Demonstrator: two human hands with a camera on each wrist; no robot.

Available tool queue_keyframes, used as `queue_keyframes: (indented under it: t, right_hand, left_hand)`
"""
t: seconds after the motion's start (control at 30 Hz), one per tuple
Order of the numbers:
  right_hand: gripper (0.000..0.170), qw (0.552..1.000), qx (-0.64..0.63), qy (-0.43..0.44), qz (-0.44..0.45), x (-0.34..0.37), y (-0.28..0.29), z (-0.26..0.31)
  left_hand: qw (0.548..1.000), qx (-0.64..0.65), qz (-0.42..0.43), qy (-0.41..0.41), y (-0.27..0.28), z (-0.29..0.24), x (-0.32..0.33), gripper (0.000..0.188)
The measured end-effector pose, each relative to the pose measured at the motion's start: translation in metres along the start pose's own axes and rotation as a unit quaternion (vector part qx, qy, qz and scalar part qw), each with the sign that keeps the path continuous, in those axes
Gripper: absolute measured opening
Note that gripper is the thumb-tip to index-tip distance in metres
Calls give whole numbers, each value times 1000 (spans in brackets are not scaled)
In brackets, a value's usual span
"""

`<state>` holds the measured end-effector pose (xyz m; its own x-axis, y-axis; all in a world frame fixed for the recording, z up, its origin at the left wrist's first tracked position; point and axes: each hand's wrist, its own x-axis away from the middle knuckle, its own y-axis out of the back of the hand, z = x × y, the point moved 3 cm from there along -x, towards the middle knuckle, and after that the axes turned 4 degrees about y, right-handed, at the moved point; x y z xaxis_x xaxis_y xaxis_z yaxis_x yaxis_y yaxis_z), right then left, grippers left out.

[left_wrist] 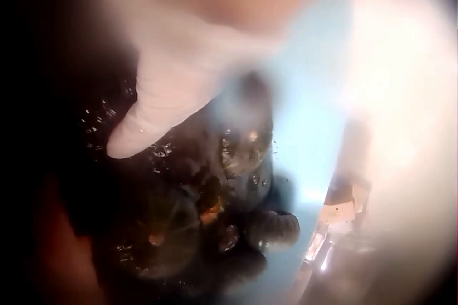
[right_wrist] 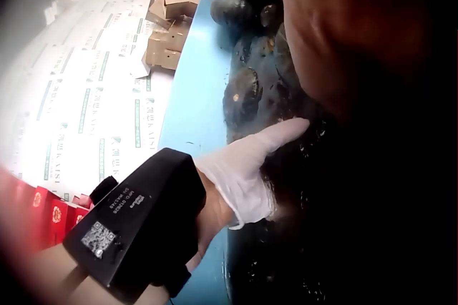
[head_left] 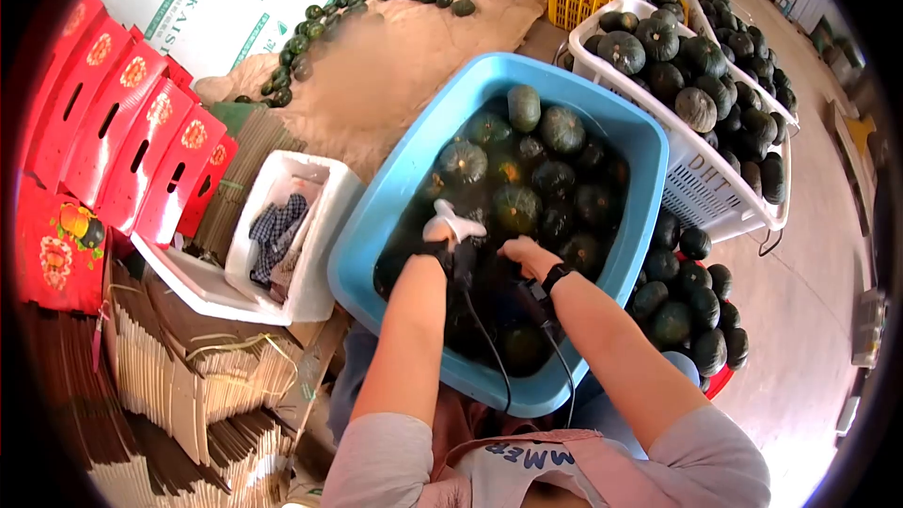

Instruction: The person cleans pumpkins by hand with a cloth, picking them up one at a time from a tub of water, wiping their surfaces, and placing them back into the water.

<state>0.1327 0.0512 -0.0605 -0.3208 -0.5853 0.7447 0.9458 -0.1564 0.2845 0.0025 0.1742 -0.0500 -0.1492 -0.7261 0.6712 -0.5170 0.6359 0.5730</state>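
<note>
A blue tub (head_left: 381, 202) holds dark water and several green kabocha squash (head_left: 517, 209), some floating or half sunk. My left hand (head_left: 453, 226), in a white glove, dips into the water at the tub's left middle. Its thumb (left_wrist: 139, 130) stands out straight above the surface, while the other fingers are hidden. My right hand (head_left: 529, 256), bare at the back, reaches down just to the right of it, its fingers under the dark water. What either hand holds below the surface I cannot tell. A squash (left_wrist: 157, 237) lies close by the left hand.
White crates (head_left: 696, 179) and a yellow crate (head_left: 571, 0) piled with squash stand right and behind. More squash (head_left: 691, 306) lie beside the tub. At left are an open foam box (head_left: 334, 216) with cloths, red cartons (head_left: 141, 132) and stacked flat cardboard (head_left: 160, 367).
</note>
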Motion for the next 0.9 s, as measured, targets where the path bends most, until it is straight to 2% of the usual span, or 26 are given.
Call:
queue_keyframes:
  t: [0.03,0.07,0.1,0.13,0.17,0.2,0.23,0.27,0.3,0.33,0.37,0.4,0.43,0.47,0.53,0.57,0.6,0.63,0.67,0.7,0.73,0.77,0.8,0.9]
  right_hand:
    - [35,997,-71,-16,10,-20,-9,-12]
    - [35,989,-140,-33,23,-71,-22,-39]
    - [29,975,-199,-44,91,-158,-31,-90]
    - [29,976,-193,-38,90,-155,-28,-82]
    - [28,945,-320,-43,53,-139,-23,-68]
    - [28,895,-443,-51,17,-113,-20,-57]
    - [32,835,-536,37,118,-31,-11,-17]
    - [32,837,-534,28,117,-4,-6,-10]
    - [34,827,-524,76,192,12,-3,0]
    - [38,809,-512,119,263,22,-4,3]
    - [38,809,-516,105,260,26,-7,-1]
    - [36,841,-479,99,231,26,-9,-1]
    - [35,869,-441,95,203,28,-12,-6]
    - [35,867,-446,93,202,27,-17,-17]
    - [35,866,-355,225,271,8,-31,-35]
    - [35,874,-357,220,245,3,-31,-38]
    - [35,882,-358,215,219,-1,-32,-40]
    - [33,909,-139,386,72,10,-22,-30]
    - [32,847,96,517,-83,24,-17,-18]
    - [27,816,130,549,-129,37,-17,-14]
    - [27,815,131,548,-132,37,-17,-16]
    - [25,804,144,552,-168,39,-16,-15]
    - [23,790,159,556,-202,39,-15,-14]
    - [20,758,189,597,-182,41,-10,-11]
  left_hand:
    - [999,40,-4,-19,-11,6,1,108]
    - [996,82,-6,-37,-21,13,-1,108]
    - [997,78,-13,-25,-27,15,-4,104]
    - [997,75,-22,-11,-30,18,-8,101]
    - [998,42,-31,-24,-28,20,-12,96]
    - [998,39,-2,-42,-24,20,-3,89]
    - [991,114,22,-73,-27,29,-8,86]
    - [976,188,48,-100,-33,40,-11,82]
    - [970,229,64,-41,-12,27,44,72]
    - [936,326,126,-47,-12,32,46,70]
    - [888,417,189,-42,-13,38,47,71]
    - [836,524,157,45,-21,42,57,71]
    - [899,432,66,-22,-21,36,75,68]
    - [885,437,18,-160,-42,50,33,59]
    - [850,509,125,-55,-53,68,-2,52]
    - [852,505,127,-60,-49,66,0,52]
    - [793,550,260,-25,-54,62,12,48]
    - [716,581,387,11,-57,57,25,44]
    - [717,577,391,9,-53,52,32,44]
    - [736,572,358,48,-49,50,37,42]
    - [753,566,323,88,-47,52,40,40]
    - [765,540,344,65,-47,59,29,40]
    - [763,542,345,64,-46,54,32,40]
    - [747,573,327,78,-42,52,45,41]
